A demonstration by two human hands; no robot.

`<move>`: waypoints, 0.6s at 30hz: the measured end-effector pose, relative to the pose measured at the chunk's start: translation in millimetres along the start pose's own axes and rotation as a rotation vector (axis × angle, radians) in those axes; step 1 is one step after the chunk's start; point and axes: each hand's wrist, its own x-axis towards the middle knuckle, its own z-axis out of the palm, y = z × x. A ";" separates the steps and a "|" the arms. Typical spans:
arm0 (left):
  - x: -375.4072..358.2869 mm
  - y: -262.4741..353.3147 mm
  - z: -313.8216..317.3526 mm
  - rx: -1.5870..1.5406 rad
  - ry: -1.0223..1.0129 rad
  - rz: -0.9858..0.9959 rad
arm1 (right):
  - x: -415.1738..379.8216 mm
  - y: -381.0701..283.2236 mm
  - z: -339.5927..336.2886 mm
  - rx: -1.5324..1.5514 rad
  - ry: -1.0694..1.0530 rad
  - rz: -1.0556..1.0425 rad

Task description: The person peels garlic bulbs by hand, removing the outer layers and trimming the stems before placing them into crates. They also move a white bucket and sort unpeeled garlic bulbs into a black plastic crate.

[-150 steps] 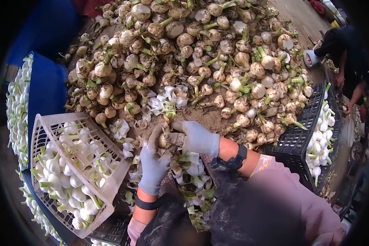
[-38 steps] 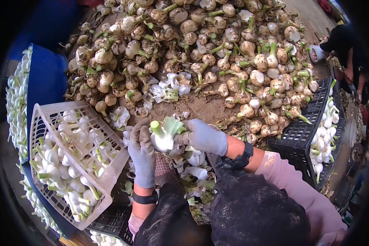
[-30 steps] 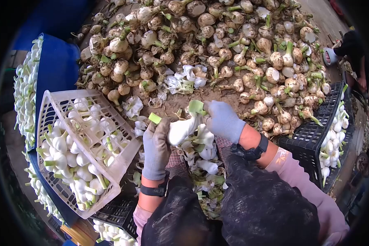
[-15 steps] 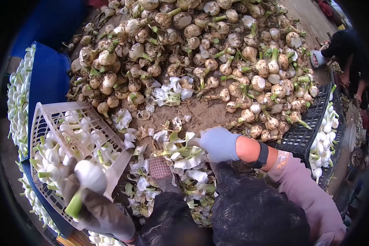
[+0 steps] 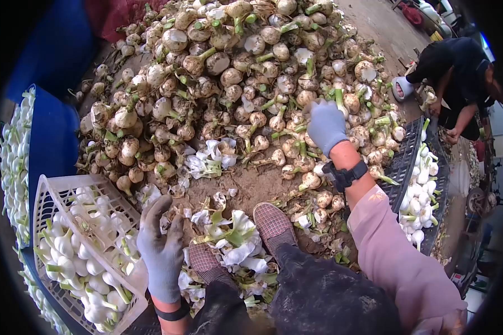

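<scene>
My right hand (image 5: 327, 127), in a light grey glove, reaches into the heap of soil-covered garlic bulbs (image 5: 229, 75). Its fingers bend down among the bulbs, right beside one with a thick green stem (image 5: 339, 99); the fingertips are hidden, so I cannot tell if they grip one. My left hand (image 5: 161, 248), in a grey glove with dirty fingertips, is empty with its fingers apart. It hovers by the right edge of a white plastic crate (image 5: 70, 181) filled with peeled white garlic bulbs (image 5: 75, 251). Stripped garlic skins (image 5: 237, 237) lie on the ground between the hands.
My checked shoes (image 5: 275, 223) stand among the skins. Blue sheeting (image 5: 53, 134) and more clean garlic (image 5: 17, 167) are at the far left. A black crate (image 5: 406, 167) of white bulbs stands at right, and another person (image 5: 458, 84) bends over beyond it.
The peeled garlic bulb has left my left hand, which has opened and moved right and up from the crate. My right hand has gone from the skins up to the heap. The view has shifted.
</scene>
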 end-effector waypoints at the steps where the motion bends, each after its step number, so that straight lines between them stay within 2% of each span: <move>1: 1.5 -7.6 9.1 0.098 -0.084 -0.004 | -11.5 -5.6 1.2 -0.058 0.052 -0.047; 2: 5.0 -12.2 18.1 0.193 -0.158 -0.001 | -17.3 -8.5 -0.3 -0.119 0.115 -0.095; 3: 4.6 -15.1 25.5 0.284 -0.193 0.075 | -21.3 -7.6 -5.0 -0.069 -0.005 -0.037; 4: 3.2 -15.5 31.7 0.213 -0.240 0.067 | -17.8 -5.3 -7.3 -0.074 -0.002 -0.035; 6: -4.1 -26.2 42.2 0.136 -0.329 -0.040 | -8.9 -0.1 -13.7 -0.130 -0.179 0.047; 10: -9.3 -26.1 50.5 0.047 -0.303 -0.052 | -14.9 -3.3 -34.9 -0.011 -0.144 0.057; 11: -11.0 -40.2 54.5 0.004 -0.283 0.026 | -29.8 -2.5 -45.7 0.146 -0.001 0.040; 13: -7.5 -27.0 64.5 -0.072 -0.237 0.065 | -58.5 -9.9 -67.6 0.511 0.132 -0.021; 14: -4.2 -18.0 69.9 -0.141 -0.197 0.108 | -70.2 -24.4 -66.1 0.800 0.242 -0.164; 15: 0.2 -11.0 73.7 -0.045 -0.249 0.229 | -82.8 -46.9 -71.5 1.090 0.088 -0.173; 16: 2.7 2.2 79.8 0.008 -0.261 0.267 | -91.1 -68.0 -63.5 1.294 -0.092 -0.282; 17: 1.5 3.1 87.8 -0.002 -0.190 0.285 | -107.8 -96.4 -56.6 1.787 -0.448 -0.179; 18: 0.5 -0.6 93.1 -0.011 -0.117 0.300 | -122.4 -118.6 -44.3 1.755 -0.403 -0.169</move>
